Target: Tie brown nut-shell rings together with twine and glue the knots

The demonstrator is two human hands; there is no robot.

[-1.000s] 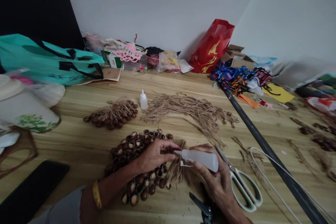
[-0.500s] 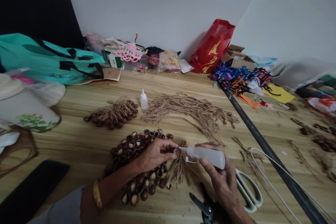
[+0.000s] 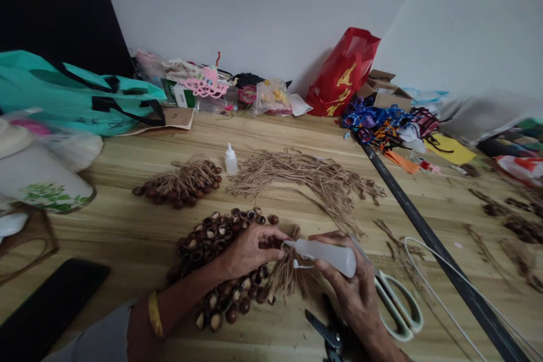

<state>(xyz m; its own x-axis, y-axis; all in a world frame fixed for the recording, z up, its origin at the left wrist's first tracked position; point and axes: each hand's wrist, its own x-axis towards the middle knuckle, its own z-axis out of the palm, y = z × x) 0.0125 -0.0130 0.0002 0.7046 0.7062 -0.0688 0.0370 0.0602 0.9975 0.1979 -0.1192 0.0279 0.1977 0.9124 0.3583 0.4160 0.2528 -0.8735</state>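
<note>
My right hand [image 3: 350,274] is wrapped around a translucent squeeze bottle [image 3: 328,256], tilted so that its nozzle points left. A small cap hangs open on a strap below the bottle's neck. At the nozzle tip, my left hand [image 3: 254,251] is pinched closed; what sits between thumb and forefinger is too small to make out. Just below these fingertips lies a bunch of knotted twine strands [image 3: 291,274]. Under my left wrist spreads a cluster of open brown nut shells [image 3: 207,242], partly hidden by the arm.
Near my right hand lie scissors [image 3: 399,305] and dark-handled pruners [image 3: 324,331]. Beyond are a twine pile [image 3: 305,172], a small upright bottle [image 3: 231,159] and corded nut shells [image 3: 180,181]. A phone [image 3: 55,305] lies left; a black strip [image 3: 407,209] crosses the table right.
The squeeze bottle and my right hand have shifted slightly left, bringing the nozzle closer in against my left fingertips. My left hand stays pinched in nearly the same place.
</note>
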